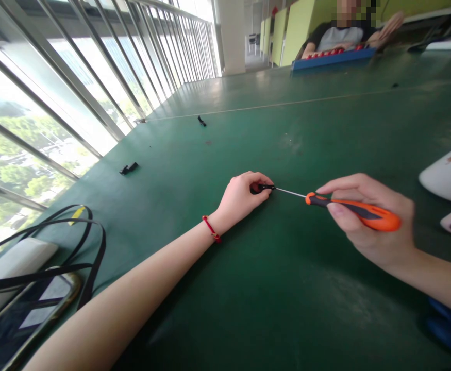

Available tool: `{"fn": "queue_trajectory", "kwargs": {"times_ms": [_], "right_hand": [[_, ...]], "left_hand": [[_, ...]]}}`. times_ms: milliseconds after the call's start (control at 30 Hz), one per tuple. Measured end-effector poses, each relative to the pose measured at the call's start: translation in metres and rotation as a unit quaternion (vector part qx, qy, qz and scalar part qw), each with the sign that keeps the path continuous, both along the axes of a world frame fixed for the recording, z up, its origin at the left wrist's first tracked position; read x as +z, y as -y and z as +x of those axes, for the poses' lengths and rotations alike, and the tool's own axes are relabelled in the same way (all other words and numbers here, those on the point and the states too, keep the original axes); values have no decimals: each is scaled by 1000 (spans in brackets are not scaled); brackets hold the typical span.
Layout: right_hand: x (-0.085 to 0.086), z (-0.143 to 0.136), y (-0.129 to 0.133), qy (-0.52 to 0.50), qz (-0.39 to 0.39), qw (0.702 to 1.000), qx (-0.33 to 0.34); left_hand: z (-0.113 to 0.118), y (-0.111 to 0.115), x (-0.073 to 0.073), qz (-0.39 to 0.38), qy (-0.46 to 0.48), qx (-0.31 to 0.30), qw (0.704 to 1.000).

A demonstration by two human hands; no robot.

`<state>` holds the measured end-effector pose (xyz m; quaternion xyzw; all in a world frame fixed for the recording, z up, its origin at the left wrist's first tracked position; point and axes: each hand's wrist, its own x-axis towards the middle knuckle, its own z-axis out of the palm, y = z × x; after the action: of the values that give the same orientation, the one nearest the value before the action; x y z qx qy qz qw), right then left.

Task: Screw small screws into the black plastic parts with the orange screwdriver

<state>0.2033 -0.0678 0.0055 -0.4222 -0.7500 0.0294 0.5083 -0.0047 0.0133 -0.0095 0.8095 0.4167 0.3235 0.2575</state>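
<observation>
My left hand [244,198], with a red cord bracelet [211,229] at the wrist, pinches a small black part [266,187] between thumb and fingers, low over the table. Most of that part is hidden by the fingers, so its exact kind does not show. My right hand [376,221] is closed round the handle of an orange and black screwdriver [372,214]. The thin metal shaft points left, and its tip meets or nearly meets the black part's right end.
The green table [306,309] carries a black piece [129,168] and a smaller one [201,121] at left. A phone [35,314] and black strap [100,247] lie near left. A white object [449,175] stands right. Across sits a person [341,36] behind a blue tray [333,60].
</observation>
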Motion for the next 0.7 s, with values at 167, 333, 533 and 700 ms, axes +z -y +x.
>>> {"fn": "queue_trajectory", "kwargs": {"times_ms": [167, 333, 533, 700], "right_hand": [[-2, 0, -2, -86, 28, 996, 17], [1, 1, -2, -28, 15, 999, 40], [-1, 0, 0, -62, 32, 997, 14], [1, 1, -1, -17, 2, 999, 28]], "left_hand": [[1, 0, 1, 1, -1, 3, 1000], [1, -1, 0, 2, 3, 4, 1000], [1, -1, 1, 4, -2, 5, 1000], [1, -1, 1, 3, 1, 4, 1000]]}}
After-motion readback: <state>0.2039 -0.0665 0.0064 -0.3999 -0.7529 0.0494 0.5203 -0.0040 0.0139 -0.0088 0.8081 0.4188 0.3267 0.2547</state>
